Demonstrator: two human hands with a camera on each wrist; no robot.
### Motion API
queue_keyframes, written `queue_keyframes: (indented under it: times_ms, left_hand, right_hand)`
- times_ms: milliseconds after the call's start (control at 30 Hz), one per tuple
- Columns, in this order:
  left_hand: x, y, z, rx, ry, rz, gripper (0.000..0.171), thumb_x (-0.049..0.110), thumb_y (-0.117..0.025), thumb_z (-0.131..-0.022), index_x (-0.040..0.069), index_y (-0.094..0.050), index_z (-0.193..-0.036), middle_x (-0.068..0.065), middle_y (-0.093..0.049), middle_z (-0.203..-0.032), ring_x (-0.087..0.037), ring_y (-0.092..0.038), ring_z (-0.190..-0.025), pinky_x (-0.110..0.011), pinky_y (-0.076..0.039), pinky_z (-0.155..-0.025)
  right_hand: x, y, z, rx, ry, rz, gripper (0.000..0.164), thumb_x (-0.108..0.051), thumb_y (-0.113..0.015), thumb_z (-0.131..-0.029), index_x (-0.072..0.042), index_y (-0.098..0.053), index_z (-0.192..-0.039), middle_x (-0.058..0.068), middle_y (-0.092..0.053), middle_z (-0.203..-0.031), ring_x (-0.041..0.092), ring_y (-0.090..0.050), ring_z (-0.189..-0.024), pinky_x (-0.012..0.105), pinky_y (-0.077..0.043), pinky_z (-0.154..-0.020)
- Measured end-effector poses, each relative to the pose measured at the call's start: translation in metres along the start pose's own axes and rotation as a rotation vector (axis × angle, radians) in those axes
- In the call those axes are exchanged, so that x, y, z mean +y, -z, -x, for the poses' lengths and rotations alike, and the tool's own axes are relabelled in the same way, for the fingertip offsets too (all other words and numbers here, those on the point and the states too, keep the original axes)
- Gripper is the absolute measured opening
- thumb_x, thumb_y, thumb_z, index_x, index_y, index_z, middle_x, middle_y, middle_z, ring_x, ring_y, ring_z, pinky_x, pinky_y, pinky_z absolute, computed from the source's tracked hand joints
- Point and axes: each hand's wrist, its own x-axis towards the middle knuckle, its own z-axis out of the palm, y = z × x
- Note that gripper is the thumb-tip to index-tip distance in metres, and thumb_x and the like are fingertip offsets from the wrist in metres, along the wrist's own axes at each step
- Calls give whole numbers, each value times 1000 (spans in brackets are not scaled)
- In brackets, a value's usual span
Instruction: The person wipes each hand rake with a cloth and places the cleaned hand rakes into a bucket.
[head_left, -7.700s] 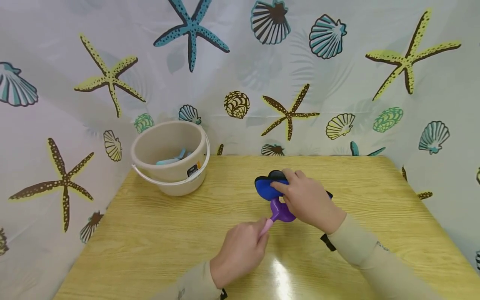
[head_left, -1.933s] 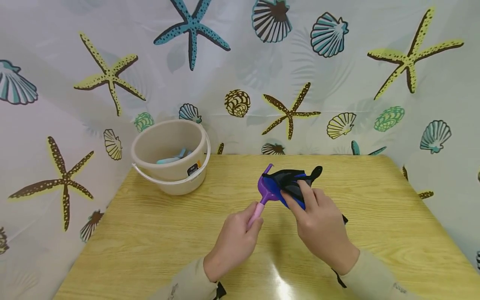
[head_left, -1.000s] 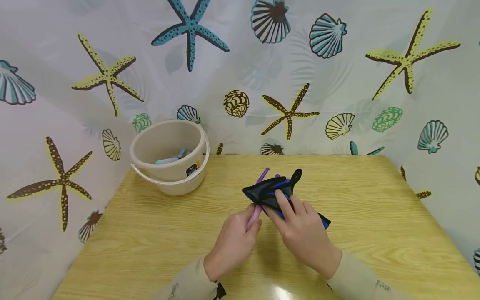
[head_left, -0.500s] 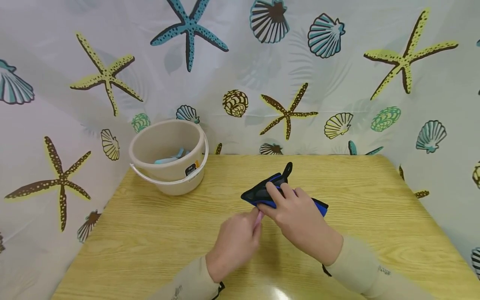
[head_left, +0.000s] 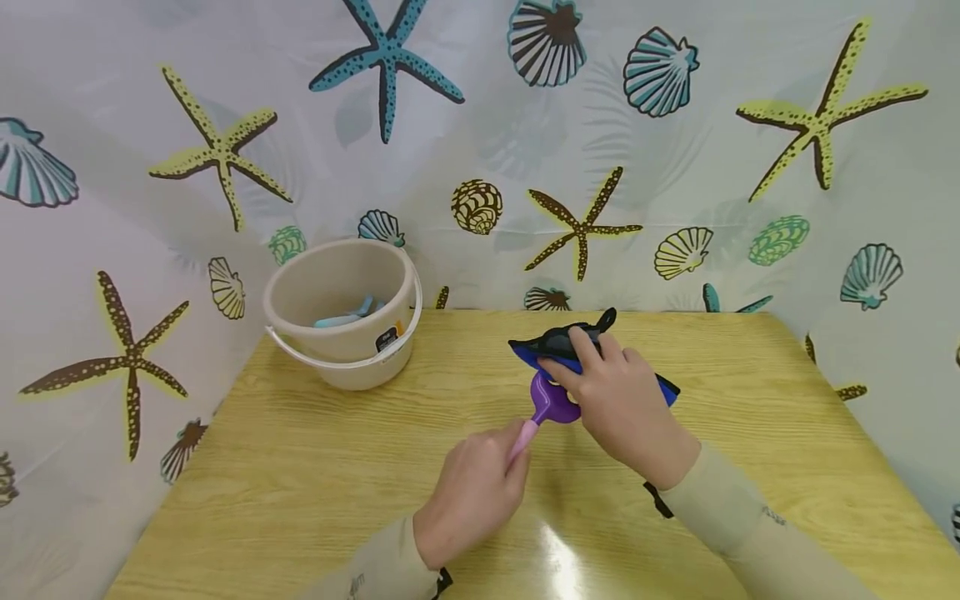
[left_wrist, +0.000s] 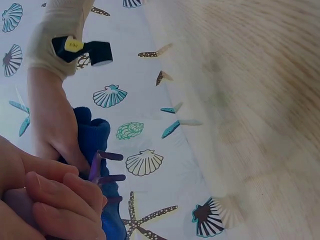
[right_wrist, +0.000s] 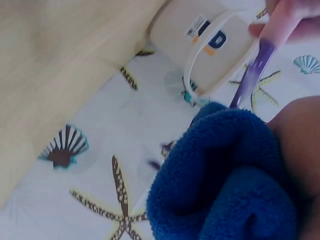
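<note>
A small purple hand rake (head_left: 550,403) with a pink handle is held over the table, its head tilted away from me. My left hand (head_left: 472,496) grips the pink handle. In the left wrist view, purple tines (left_wrist: 112,178) stick out past a blue cloth. My right hand (head_left: 626,412) pinches that folded cloth (head_left: 561,343), plush blue on one side and black on the other, with a black loop, against the far part of the rake. The right wrist view shows the cloth's blue pile (right_wrist: 220,165) close up, hiding the rake's head.
A beige bucket (head_left: 352,362) with a white handle stands at the table's back left, light-blue items (head_left: 337,320) inside. Behind the wooden table (head_left: 300,467) hangs a curtain (head_left: 480,108) printed with shells and starfish.
Since half a second ago, my right hand and the cloth have slid up and right, away from the handle, uncovering the purple head. Earlier the cloth covered it. Both hands keep their holds.
</note>
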Motion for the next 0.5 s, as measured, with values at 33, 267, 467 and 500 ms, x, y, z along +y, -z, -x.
queue_keyframes:
  times_ms: [33,267,467,500]
  left_hand:
    - [-1,0,0,0,8,22,7,10,-55,-94,9,-61,-89,6,-40,-52,-1,-35,-39,-15,-26,-31]
    - [-6,3,-5,-10,103,241,11,7,-54,-94,6,-60,-104,3,-44,-56,-4,-38,-38,-16,-30,-33]
    - [-4,4,-4,-87,201,508,15,8,-48,-98,7,-59,-108,3,-38,-55,-5,-32,-36,-17,-26,-32]
    - [-3,4,-4,-96,208,530,15,7,-47,-98,7,-58,-108,3,-38,-55,-5,-31,-36,-17,-26,-31]
  right_hand:
    - [-3,1,2,11,9,-9,47,-10,-70,-79,-25,-65,-123,27,-47,-125,41,-47,-87,44,-53,-53]
    - [-34,3,18,162,63,-91,44,-2,-56,-84,-18,-65,-124,26,-48,-125,43,-48,-82,48,-52,-53]
    - [-43,-6,26,357,-13,-86,39,-6,-41,-92,-15,-68,-119,28,-54,-118,44,-50,-77,49,-49,-45]
    - [-42,-8,27,364,-28,-77,38,-7,-42,-93,-15,-68,-118,28,-54,-118,43,-50,-76,48,-49,-44]
